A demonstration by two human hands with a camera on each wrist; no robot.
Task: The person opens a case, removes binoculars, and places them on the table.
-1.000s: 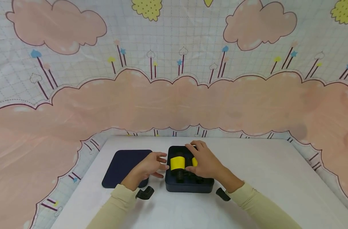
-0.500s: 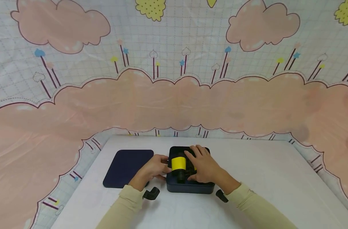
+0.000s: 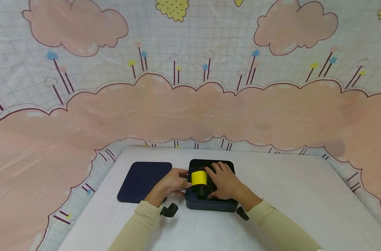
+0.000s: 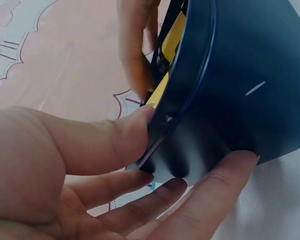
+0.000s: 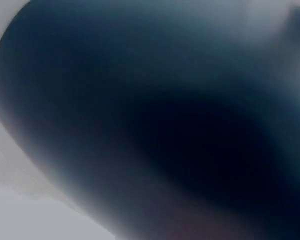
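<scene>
Yellow-and-black binoculars (image 3: 199, 178) lie in a dark blue box (image 3: 211, 205). My right hand (image 3: 225, 182) reaches over their right side and grips them, its fingers toward the far end and the thumb near the front; the contact is partly hidden. At the box's left wall is my left hand (image 3: 173, 182). In the left wrist view its thumb (image 4: 110, 142) touches near the rim, and the fairly straight fingers (image 4: 210, 197) touch the outer wall. The box wall (image 5: 90, 100) fills most of the right wrist view, blurred.
A flat dark blue lid (image 3: 143, 181) lies on the white table (image 3: 290, 188) left of the box. Black wrist-camera mounts (image 3: 169, 210) stick out below both hands. Behind the table hangs a patterned cloth (image 3: 240, 115).
My left hand has moved right, from beside the box to touching its left wall. The right hand has settled lower over the binoculars. The head view has shifted slightly.
</scene>
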